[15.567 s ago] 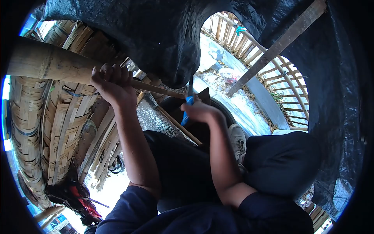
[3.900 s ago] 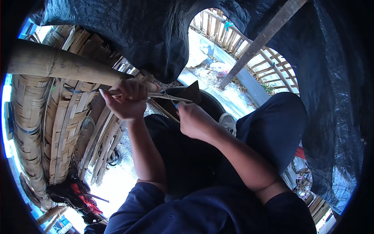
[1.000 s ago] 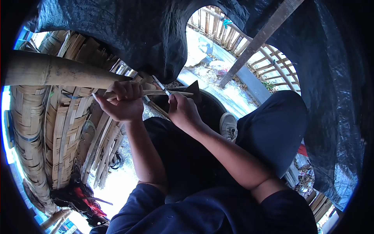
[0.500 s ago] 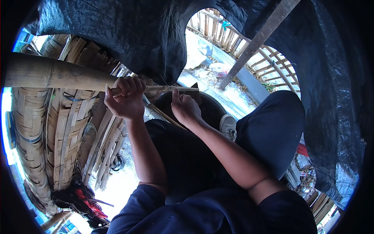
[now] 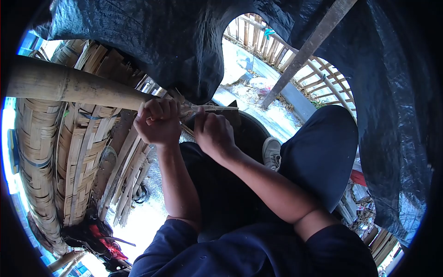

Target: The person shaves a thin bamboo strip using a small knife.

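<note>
A sheet (image 5: 138, 51) hangs by the far edge of the tub (image 5: 257, 127). The left hand (image 5: 159, 122) grips a stick (image 5: 224, 108); the right hand (image 5: 215, 135) curls, its inside hidden.

There were two hands (image 5: 159, 122) (image 5: 215, 134), one thick bamboo pole (image 5: 80, 87) and one tub (image 5: 259, 128). One shoe (image 5: 272, 152) and one slanting beam (image 5: 309, 53) showed.

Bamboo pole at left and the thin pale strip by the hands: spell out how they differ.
Thickness: the bamboo pole is stout, while the thin pale strip is slender.
Colour: the bamboo pole is a greyish tan; the thin pale strip is lighter.
Position: the bamboo pole slopes in from the left toward the left hand; the thin pale strip sticks out beyond the right hand, nearly level.
Both are long and narrow.
</note>
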